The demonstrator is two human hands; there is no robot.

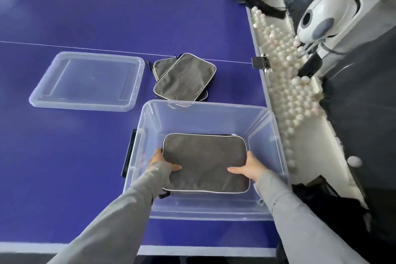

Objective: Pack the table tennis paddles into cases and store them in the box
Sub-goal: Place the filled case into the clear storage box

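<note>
In the head view, the only one I have from here, I see a grey fabric case with pale piping (205, 163) held flat inside the clear plastic box (273, 146), which stands at the near right part of the blue surface (85, 17). My left hand (162, 164) grips the left edge of this case, with the thumb lying on top and the other fingers hidden under the fabric. My right hand (246, 169) holds the right edge in the same manner, thumb on top. I cannot tell if the case already rests on the bottom of the box or hangs a little above it. Just behind the box lie two more grey cases (184, 77), one partly over the other, both on the surface and outside the box. No bare paddle shows anywhere, so I judge that the packing into cases is finished, though I cannot see inside the cases to confirm it. The clear plastic lid (87, 81) lies flat to the left, well apart from the box. By my judgement about one third of the storing is done: this case must be released, then the two others must go in, and perhaps the lid on top. At the right edge many white balls (285, 92) fill a tray; they are not part of the work.
</note>
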